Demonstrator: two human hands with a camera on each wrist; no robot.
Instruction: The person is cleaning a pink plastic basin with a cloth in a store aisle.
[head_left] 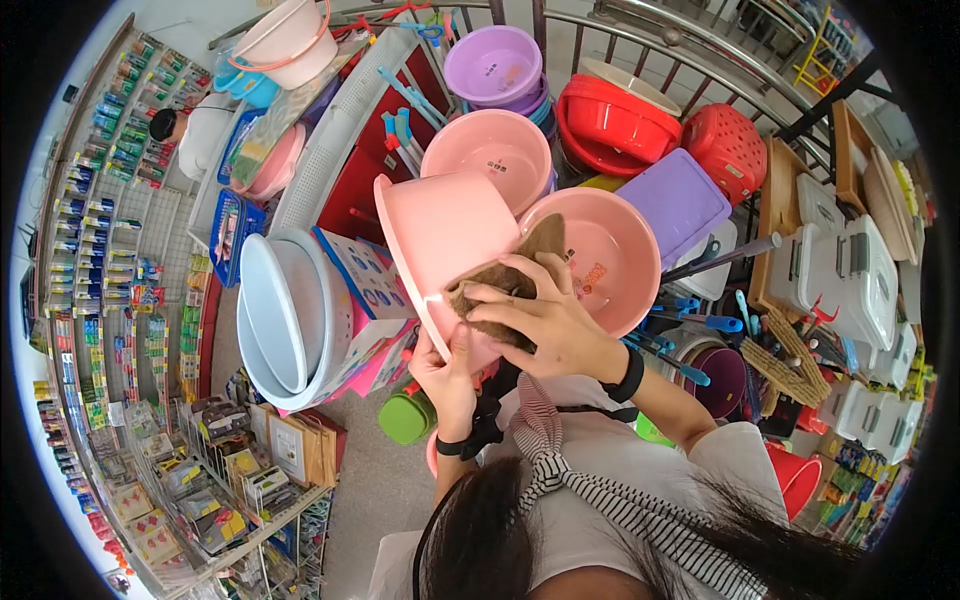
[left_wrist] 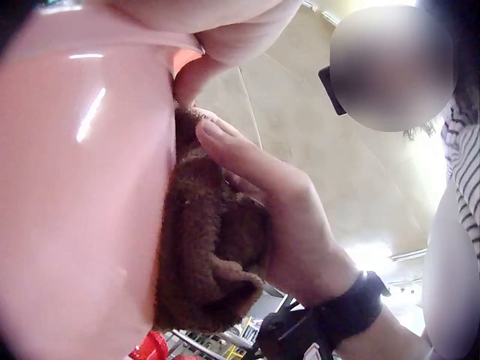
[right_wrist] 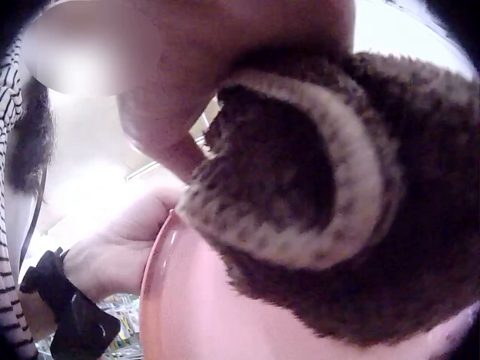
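Observation:
A pink plastic basin (head_left: 440, 220) is tilted on its side in front of the person, its outer wall facing them. The left hand (head_left: 445, 385) grips its rim at the near edge, with the thumb on the outside. A bunched brown plush cloth (head_left: 543, 236) lies against the basin's outer wall. The right hand (head_left: 548, 315) holds this cloth, fingers spread and bent over it. In the left wrist view, the right thumb (left_wrist: 247, 161) lies along the cloth beside the pink wall. A folded pale edge of the cloth shows in the right wrist view.
Two more pink basins (head_left: 490, 150) (head_left: 625, 250) stand behind and to the right. Light blue tubs (head_left: 265, 330) are at the left. Red basins (head_left: 610, 110), a purple lid (head_left: 675, 205) and blue-handled tools (head_left: 710, 322) lie beyond. Goods shelves (head_left: 150, 225) line the left side.

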